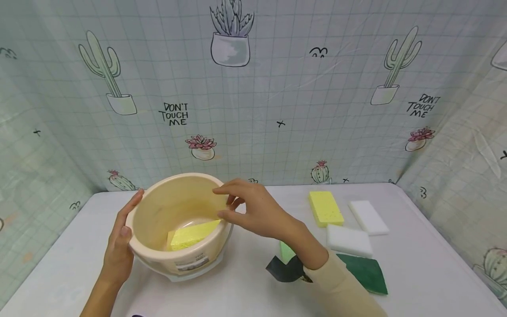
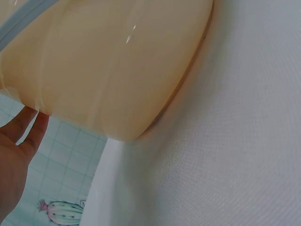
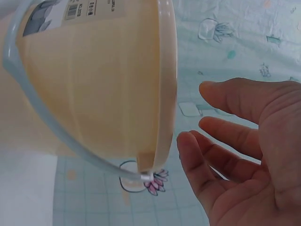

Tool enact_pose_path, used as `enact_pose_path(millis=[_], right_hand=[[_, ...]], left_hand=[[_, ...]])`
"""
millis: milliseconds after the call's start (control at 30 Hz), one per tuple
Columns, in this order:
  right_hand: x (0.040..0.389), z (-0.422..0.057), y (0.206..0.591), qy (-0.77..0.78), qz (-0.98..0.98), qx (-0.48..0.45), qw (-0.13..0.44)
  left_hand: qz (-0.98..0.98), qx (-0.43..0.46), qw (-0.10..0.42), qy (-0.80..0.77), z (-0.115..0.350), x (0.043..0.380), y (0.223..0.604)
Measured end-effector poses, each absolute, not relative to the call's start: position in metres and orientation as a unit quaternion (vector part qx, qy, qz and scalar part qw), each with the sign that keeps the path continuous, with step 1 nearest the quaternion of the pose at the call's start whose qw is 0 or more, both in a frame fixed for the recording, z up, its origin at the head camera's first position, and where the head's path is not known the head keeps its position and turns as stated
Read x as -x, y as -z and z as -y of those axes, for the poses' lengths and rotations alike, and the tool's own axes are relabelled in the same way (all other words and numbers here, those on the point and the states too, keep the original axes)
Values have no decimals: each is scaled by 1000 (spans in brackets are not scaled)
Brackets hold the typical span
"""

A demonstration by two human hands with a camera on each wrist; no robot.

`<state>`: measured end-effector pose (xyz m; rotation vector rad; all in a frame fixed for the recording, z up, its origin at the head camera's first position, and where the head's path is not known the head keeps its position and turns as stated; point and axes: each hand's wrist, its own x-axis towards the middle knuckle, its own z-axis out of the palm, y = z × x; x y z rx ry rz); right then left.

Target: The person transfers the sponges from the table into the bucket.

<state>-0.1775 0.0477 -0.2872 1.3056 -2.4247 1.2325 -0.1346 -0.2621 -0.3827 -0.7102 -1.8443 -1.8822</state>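
A cream plastic bucket stands toward the left of the white table, its mouth tipped toward the head camera. My left hand holds its left side, thumb at the rim and fingers along the outer wall. Inside the bucket lies a yellow sponge. Over the right rim hovers my right hand, fingers loosely bent with nothing between them; the right wrist view shows a gap between these fingertips and the rim. A pale grey handle hangs down along the bucket's outside.
To the right lie a yellow sponge, two white sponges and a dark green scouring pad. A light green piece and a dark angular piece are partly behind my right forearm. A cactus-print curtain surrounds the table.
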Motion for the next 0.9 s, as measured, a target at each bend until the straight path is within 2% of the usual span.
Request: enact_pose_path(millis=[433,700,900], right_hand=[[180,-78,304,-415,813,-399,82],[181,-98,324,-429,805,-388,129],[181,-123,339,-429,821,-336,167]], left_hand=[[663,252,201,676,262,134,381],[662,257,199,676,265,134,382],[668,247,200,673,265,135,382]])
